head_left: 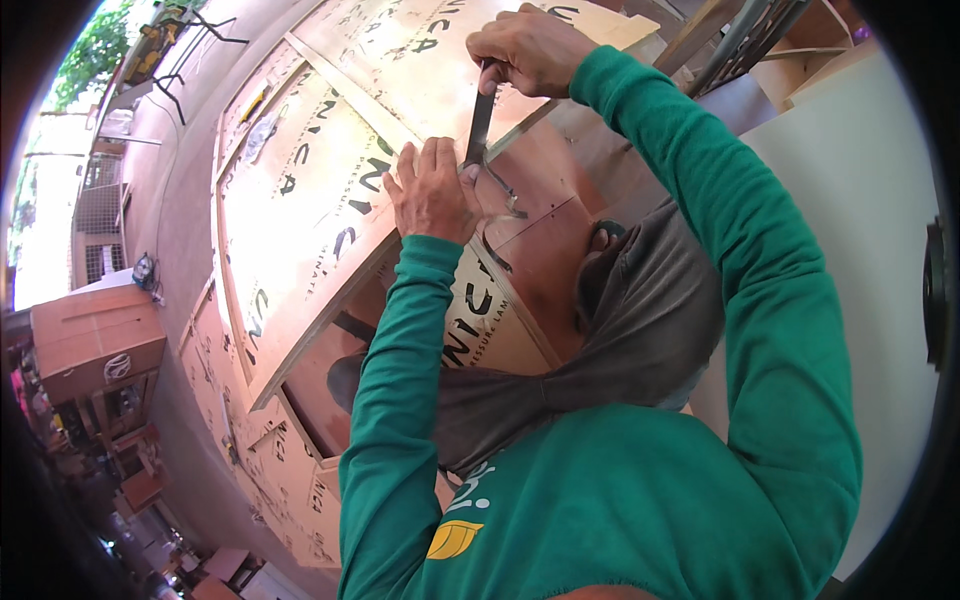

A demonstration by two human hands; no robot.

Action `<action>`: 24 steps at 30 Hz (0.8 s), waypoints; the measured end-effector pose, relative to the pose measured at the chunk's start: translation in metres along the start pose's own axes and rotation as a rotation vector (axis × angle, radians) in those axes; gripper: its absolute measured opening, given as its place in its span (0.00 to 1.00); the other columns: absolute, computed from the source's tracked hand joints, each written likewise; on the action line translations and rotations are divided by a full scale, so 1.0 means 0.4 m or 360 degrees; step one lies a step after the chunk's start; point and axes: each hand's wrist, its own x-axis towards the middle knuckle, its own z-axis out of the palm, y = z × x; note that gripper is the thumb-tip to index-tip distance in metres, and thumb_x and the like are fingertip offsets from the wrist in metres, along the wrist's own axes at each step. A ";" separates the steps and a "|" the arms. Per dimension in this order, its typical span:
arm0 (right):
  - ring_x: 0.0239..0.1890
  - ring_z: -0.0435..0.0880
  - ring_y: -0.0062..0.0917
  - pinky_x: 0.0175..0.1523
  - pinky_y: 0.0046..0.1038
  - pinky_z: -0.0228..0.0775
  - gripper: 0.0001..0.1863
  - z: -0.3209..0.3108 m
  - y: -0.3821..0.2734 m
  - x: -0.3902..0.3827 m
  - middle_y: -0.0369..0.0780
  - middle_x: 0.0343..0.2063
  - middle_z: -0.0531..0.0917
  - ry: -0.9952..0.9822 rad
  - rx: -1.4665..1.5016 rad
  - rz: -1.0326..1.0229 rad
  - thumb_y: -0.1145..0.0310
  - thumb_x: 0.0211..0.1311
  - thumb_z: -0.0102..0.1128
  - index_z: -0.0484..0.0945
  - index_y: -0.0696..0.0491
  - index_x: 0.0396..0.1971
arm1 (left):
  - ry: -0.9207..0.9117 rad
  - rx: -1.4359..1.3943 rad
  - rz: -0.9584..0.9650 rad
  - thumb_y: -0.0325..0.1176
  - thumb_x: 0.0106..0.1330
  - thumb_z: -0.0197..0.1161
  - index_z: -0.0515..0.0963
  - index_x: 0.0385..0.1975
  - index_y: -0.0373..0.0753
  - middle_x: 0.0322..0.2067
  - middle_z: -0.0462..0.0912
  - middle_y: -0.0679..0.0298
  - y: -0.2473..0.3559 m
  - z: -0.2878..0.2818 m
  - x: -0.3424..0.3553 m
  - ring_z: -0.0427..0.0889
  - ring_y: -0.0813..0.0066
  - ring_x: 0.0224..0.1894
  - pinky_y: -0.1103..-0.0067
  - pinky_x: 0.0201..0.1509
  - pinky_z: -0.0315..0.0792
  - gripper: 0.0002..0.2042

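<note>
While the left hand (pixel 432 200) lies palm down, fingers spread, on the edge of a wooden panel (pixel 300 250), the right hand (pixel 528 52) is closed around the upper end of a dark flat bar (pixel 482 122). Bar slants down from the right hand to beside the left thumb; contact there cannot be told. Large black capitals (pixel 375 172), with smaller lines of print, repeat across the panel around the left hand. Similar lettering on a second panel (pixel 505 345), bodyward of the left wrist. Bodyward of both hands, green shirt (pixel 610 490): white lettering, partly folded, above yellow emblem (pixel 455 540).
</note>
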 end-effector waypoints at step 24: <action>0.37 0.90 0.45 0.42 0.43 0.78 0.17 0.061 0.089 -0.105 0.43 0.32 0.92 -0.0122 0.0263 0.0288 0.58 0.70 0.77 0.78 0.53 0.37 | 0.0009 -0.0051 -0.0087 0.37 0.71 0.73 0.82 0.64 0.40 0.65 0.86 0.59 0.017 -0.008 0.005 0.76 0.44 0.73 0.37 0.78 0.59 0.23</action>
